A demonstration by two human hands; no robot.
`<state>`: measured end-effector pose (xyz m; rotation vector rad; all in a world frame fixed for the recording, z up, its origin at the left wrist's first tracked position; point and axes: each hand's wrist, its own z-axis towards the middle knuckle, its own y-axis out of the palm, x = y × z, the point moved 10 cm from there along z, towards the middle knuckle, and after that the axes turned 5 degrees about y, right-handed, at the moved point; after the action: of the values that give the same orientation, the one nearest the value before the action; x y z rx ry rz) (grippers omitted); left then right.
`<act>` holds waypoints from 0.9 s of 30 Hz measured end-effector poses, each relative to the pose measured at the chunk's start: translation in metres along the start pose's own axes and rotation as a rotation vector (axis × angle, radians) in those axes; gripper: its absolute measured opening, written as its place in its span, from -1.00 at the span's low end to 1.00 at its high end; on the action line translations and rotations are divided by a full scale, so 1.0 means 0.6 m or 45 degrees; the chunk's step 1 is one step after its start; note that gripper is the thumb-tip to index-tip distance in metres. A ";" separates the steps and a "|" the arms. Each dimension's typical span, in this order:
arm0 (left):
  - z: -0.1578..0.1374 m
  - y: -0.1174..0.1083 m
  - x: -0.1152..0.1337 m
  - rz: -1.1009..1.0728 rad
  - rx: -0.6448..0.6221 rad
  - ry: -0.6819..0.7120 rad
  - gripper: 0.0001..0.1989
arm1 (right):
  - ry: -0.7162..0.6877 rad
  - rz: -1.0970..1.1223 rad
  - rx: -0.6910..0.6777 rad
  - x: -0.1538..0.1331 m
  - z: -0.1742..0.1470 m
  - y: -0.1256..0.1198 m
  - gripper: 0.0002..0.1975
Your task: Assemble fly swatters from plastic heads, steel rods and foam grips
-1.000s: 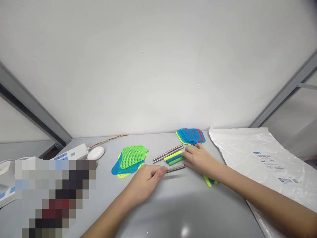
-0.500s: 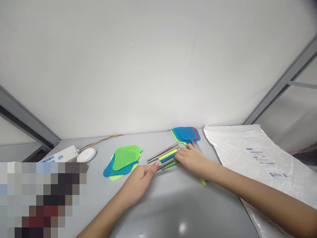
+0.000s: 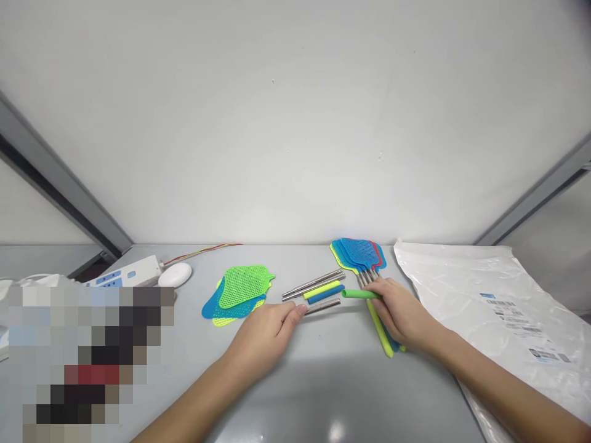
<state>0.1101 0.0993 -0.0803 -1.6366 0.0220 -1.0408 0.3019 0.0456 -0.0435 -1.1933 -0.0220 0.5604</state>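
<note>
My left hand [image 3: 272, 329] is closed on a metal rod [image 3: 325, 305], pinched between thumb and fingers, its free end pointing right. My right hand [image 3: 399, 311] grips a green handle tube [image 3: 359, 294], whose hollow end faces the rod across a small gap. Behind them lie loose metal rods [image 3: 311, 284], a yellow tube [image 3: 322, 290] and a blue tube [image 3: 326, 294]. Several fly swatters with blue, red and yellow heads [image 3: 361, 252] are stacked beyond my right hand, which partly hides their rods and handles. Left of the rods, loose green, blue and yellow swatter heads [image 3: 244, 288] overlap.
A white plastic mailing bag [image 3: 466, 271] with printed labels covers the right side of the grey table [image 3: 341, 394]. At the left are a white power strip [image 3: 138, 272], a round white object [image 3: 175, 275] and thin coloured wires [image 3: 203, 250]. A pixelated patch hides the lower left.
My right hand has moved right and lifted the green tube away from the rod, turning its open end to face left. My left hand still holds the rod. The view has shifted slightly.
</note>
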 end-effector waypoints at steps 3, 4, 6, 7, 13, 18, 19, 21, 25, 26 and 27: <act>0.001 -0.001 -0.002 0.008 0.017 0.000 -0.52 | -0.010 0.011 0.054 0.008 -0.008 -0.006 -0.80; 0.001 -0.001 -0.003 0.014 0.021 -0.004 -0.52 | -0.018 0.007 0.053 0.008 -0.010 -0.007 -0.80; 0.002 -0.002 -0.005 0.022 0.028 -0.010 -0.52 | -0.029 0.010 0.055 0.007 -0.011 -0.010 -0.82; 0.002 -0.002 -0.005 0.028 0.031 -0.014 -0.52 | -0.030 0.013 0.060 0.006 -0.012 -0.012 -0.83; 0.002 -0.001 -0.003 0.097 0.028 -0.018 -0.53 | -0.079 -0.023 0.108 -0.005 -0.012 -0.015 -0.84; 0.001 -0.005 0.003 0.153 0.038 0.009 -0.54 | -0.144 -0.034 0.144 -0.013 -0.017 -0.016 -0.83; 0.001 -0.006 0.005 0.164 0.040 0.017 -0.54 | -0.154 -0.036 0.145 -0.014 -0.018 -0.016 -0.83; 0.001 -0.008 0.008 0.180 0.048 0.030 -0.54 | -0.173 -0.046 0.151 -0.016 -0.019 -0.017 -0.83; 0.001 -0.013 0.010 0.205 0.071 0.042 -0.54 | -0.196 -0.062 0.178 -0.018 -0.020 -0.019 -0.82; 0.001 -0.014 0.010 0.208 0.078 0.044 -0.54 | -0.196 -0.062 0.183 -0.017 -0.020 -0.020 -0.82; 0.000 -0.015 0.010 0.212 0.083 0.049 -0.55 | -0.194 -0.063 0.183 -0.017 -0.020 -0.019 -0.81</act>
<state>0.1095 0.0998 -0.0697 -1.5282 0.1457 -0.9357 0.3015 0.0281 -0.0352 -1.0061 -0.1383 0.5986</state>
